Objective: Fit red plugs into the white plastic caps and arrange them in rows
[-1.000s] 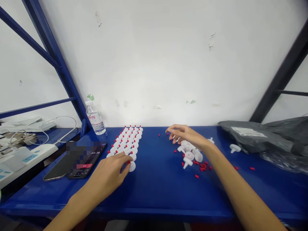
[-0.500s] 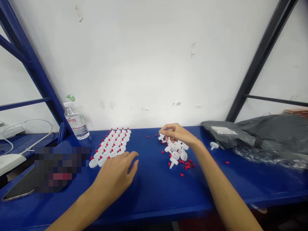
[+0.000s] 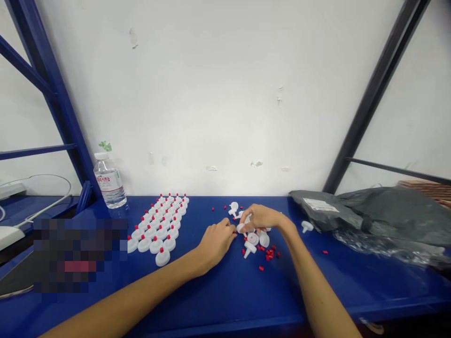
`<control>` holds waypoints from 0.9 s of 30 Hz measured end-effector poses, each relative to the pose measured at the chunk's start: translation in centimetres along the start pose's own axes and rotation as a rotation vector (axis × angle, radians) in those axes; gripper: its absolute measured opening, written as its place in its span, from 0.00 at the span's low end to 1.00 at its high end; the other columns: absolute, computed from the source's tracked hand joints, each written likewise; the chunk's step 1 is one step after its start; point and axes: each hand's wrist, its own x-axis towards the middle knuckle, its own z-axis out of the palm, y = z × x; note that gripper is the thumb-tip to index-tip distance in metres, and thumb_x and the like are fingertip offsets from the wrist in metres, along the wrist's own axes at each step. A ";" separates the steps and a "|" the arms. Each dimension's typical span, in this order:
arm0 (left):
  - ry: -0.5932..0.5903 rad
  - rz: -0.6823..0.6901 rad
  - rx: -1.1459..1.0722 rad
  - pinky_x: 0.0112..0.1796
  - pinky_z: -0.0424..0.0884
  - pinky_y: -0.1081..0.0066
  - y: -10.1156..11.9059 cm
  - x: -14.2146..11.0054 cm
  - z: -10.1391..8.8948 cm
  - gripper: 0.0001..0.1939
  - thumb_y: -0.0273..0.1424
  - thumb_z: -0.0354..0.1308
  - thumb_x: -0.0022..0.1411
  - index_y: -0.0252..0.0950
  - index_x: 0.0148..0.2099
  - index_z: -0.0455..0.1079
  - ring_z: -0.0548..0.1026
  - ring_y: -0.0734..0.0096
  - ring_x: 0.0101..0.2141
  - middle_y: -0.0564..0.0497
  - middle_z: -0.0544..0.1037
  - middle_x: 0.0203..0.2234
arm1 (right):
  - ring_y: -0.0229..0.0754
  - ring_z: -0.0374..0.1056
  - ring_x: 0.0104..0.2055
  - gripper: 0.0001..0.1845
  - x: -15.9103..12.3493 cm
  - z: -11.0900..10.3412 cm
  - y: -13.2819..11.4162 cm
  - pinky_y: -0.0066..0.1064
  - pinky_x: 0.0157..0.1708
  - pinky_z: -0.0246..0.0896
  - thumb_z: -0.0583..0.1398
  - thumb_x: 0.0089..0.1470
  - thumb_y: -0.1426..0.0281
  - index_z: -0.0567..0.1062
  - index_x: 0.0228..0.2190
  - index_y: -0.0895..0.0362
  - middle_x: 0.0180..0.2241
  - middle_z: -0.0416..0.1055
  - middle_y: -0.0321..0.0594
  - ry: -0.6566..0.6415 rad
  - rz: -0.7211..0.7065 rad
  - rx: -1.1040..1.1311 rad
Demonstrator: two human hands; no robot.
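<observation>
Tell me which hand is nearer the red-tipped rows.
Left. The left hand is to the right of the red-tipped rows, apart from them; the right hand is farther right, at the loose white pieces.

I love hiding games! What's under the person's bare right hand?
Under the bare right hand, part of a heap of white, round plastic pieces shows; red plastic caps lie nearby. Anything directly beneath the palm is covered.

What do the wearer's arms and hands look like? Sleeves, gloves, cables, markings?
Left forearm and right forearm: slim, bare, no sleeves in view. Left hand and right hand: no gloves. No watch, bracelet, cable or printed marking visible. Some fingers are hidden, so rings can't be ruled out.
</observation>
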 end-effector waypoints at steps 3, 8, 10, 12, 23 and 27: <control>0.052 0.017 -0.028 0.38 0.72 0.67 -0.4 -0.4 0.3 0.13 0.33 0.49 0.72 0.38 0.46 0.75 0.78 0.61 0.39 0.46 0.77 0.41 | 0.35 0.61 0.18 0.21 0.1 0.0 -0.1 0.26 0.19 0.52 0.71 0.40 0.55 0.81 0.33 0.56 0.15 0.67 0.31 0.066 -0.047 -0.017; 0.166 0.066 -0.173 0.38 0.70 0.70 -1.2 -2.0 -0.1 0.08 0.29 0.53 0.69 0.38 0.44 0.74 0.78 0.65 0.37 0.49 0.80 0.37 | 0.35 0.62 0.24 0.19 0.0 0.1 -0.9 0.27 0.24 0.53 0.67 0.48 0.52 0.78 0.31 0.56 0.22 0.70 0.33 0.261 -0.223 0.048; 0.218 0.099 -0.289 0.37 0.70 0.71 -1.4 -2.4 -0.3 0.07 0.30 0.55 0.68 0.38 0.43 0.74 0.78 0.67 0.34 0.49 0.81 0.37 | 0.37 0.64 0.28 0.19 -0.1 0.4 -1.3 0.27 0.26 0.55 0.66 0.50 0.52 0.76 0.29 0.56 0.27 0.72 0.35 0.330 -0.278 0.102; 0.248 0.069 -0.458 0.34 0.70 0.72 -1.3 -2.4 -0.4 0.07 0.32 0.57 0.67 0.38 0.42 0.75 0.77 0.71 0.28 0.50 0.81 0.33 | 0.38 0.66 0.32 0.19 0.0 0.7 -1.6 0.28 0.29 0.57 0.65 0.51 0.53 0.74 0.29 0.56 0.32 0.75 0.37 0.344 -0.308 0.164; 0.387 -0.332 -1.111 0.14 0.55 0.78 -1.4 -2.2 -1.7 0.18 0.43 0.62 0.60 0.34 0.44 0.78 0.60 0.79 0.11 0.54 0.74 0.14 | 0.41 0.73 0.37 0.20 0.4 1.6 -2.5 0.32 0.36 0.66 0.73 0.44 0.62 0.70 0.34 0.54 0.35 0.77 0.38 0.171 -0.442 0.557; 0.410 -0.349 -1.090 0.14 0.55 0.78 -1.5 -2.2 -1.7 0.16 0.41 0.63 0.60 0.34 0.43 0.78 0.61 0.80 0.11 0.55 0.72 0.13 | 0.43 0.75 0.41 0.25 0.5 1.6 -2.7 0.34 0.39 0.70 0.73 0.44 0.64 0.73 0.42 0.53 0.42 0.77 0.41 0.160 -0.435 0.573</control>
